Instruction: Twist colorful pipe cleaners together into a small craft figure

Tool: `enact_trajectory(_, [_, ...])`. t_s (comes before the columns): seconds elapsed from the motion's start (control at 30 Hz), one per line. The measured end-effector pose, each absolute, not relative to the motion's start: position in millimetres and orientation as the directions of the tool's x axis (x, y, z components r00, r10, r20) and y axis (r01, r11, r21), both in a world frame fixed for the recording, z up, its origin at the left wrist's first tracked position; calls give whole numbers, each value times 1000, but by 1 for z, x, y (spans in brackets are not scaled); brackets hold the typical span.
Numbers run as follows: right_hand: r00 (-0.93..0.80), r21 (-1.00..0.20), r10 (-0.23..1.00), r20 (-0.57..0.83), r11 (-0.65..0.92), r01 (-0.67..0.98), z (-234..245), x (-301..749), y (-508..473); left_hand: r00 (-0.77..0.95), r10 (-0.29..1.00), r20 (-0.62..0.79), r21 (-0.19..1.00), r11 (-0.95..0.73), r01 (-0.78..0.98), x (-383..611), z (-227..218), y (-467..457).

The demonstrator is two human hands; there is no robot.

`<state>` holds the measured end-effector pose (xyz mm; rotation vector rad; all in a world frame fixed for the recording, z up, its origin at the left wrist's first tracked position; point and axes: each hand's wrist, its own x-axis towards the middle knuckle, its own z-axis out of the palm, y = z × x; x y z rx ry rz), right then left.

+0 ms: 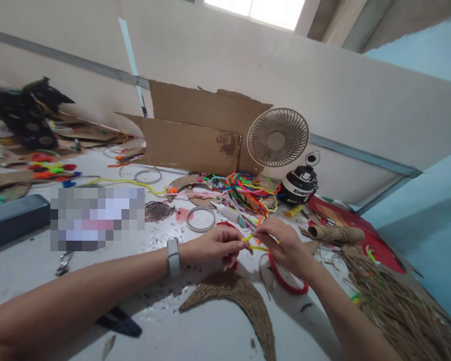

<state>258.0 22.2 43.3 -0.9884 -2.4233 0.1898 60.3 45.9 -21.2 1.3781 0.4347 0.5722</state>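
Note:
My left hand (225,243), with a pale watch on the wrist, is closed in a pinch on a short yellow pipe cleaner (258,247). Opposite it, my right hand (283,244) has its fingers closed at the other end of that pipe cleaner. A silvery blade (249,223) shows by the right fingertips. Under the right palm sits a red loop (291,287); whether blade and loop belong together is hidden. Something red is partly covered by my left hand. Nearer me lies a crescent of coiled brown cord (233,291).
Beyond my hands are a silver ring (200,219), a white glue tube (226,212) and a tangle of coloured pipe cleaners (244,188). A fan (278,138), a black jug (298,185) and cardboard (191,145) stand behind. Brown fibre strands (406,306) heap at right; a dark box (17,220) lies left.

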Motion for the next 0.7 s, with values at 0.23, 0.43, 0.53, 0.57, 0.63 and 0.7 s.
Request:
enact_trajectory(0.23, [-636,-229,647,420,754,616,40,255,22,805,593,11,982,146,-121,61,-24,46])
enact_trajectory(0.43, [-637,-29,618,460,728,685,42,241,11,742,670,14,992,84,-95,61,-21,43])
enact_trajectory(0.53, [-647,45,596,475,718,694,42,239,7,718,694,47,998,-2,-64,61,-18,43])
enact_trajectory(0.57, [-647,47,591,482,720,692,42,239,7,722,689,55,998,-22,-56,62,-18,43])
enact_trajectory(0.63, [-641,30,587,495,725,688,41,240,8,726,684,74,997,-51,-54,63,-20,42])
enact_trajectory(0.7, [-633,13,591,500,726,688,41,242,9,727,681,85,996,-60,-61,64,-22,42])
